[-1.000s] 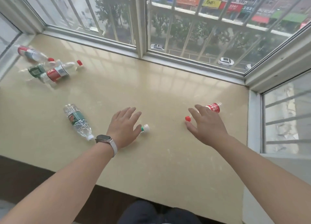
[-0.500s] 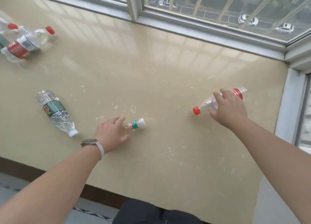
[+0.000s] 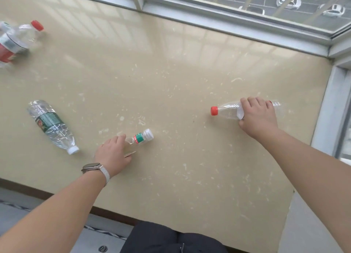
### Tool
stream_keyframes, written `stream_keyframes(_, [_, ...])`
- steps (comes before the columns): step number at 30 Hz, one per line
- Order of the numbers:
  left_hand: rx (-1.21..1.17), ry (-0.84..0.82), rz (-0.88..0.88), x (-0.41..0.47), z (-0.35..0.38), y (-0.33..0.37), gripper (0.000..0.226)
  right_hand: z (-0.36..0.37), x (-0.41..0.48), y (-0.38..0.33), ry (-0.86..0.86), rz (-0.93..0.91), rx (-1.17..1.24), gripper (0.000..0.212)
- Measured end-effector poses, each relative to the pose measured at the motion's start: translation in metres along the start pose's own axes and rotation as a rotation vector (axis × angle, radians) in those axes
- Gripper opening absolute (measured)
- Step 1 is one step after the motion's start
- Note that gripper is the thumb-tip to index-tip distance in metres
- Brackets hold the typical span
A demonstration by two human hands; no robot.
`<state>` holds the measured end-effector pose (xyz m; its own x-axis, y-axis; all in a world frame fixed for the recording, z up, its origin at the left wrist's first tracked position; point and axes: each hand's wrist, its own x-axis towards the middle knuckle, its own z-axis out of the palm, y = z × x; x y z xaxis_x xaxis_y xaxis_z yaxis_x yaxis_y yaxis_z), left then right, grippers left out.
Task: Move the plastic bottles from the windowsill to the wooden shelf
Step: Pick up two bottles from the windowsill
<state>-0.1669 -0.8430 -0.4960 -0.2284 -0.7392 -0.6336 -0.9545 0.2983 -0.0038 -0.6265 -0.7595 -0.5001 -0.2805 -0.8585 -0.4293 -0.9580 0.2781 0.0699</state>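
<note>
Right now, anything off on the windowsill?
All bottles lie on their sides, none upright. The green-label bottle looks crumpled. No spill visible. Both hands are already on bottles: left hand, right hand.

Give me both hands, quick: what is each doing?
Left hand: closed on the white-capped bottle, which lies on the sill.
Right hand: closed on the red-capped bottle, also lying flat.

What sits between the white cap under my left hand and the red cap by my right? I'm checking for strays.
Nothing: the head view shows only bare windowsill between the white cap and the red cap.
</note>
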Motion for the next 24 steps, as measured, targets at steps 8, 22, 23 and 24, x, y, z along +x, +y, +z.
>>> stream_keyframes(8, [-0.057,0.111,0.017,-0.015,-0.03,0.034,0.071,-0.016,-0.033,-0.01,0.056,0.063,0.111,0.057])
stream_keyframes(22, [-0.098,0.301,0.218,-0.095,-0.111,0.083,0.065,-0.089,-0.145,-0.026,0.297,0.112,0.316,0.062])
stream_keyframes(23, [-0.112,0.323,0.229,-0.103,-0.116,0.086,0.064,-0.094,-0.153,-0.026,0.311,0.113,0.326,0.062])
stream_keyframes(24, [-0.13,0.345,0.241,-0.112,-0.121,0.089,0.062,-0.1,-0.162,-0.026,0.327,0.114,0.336,0.061])
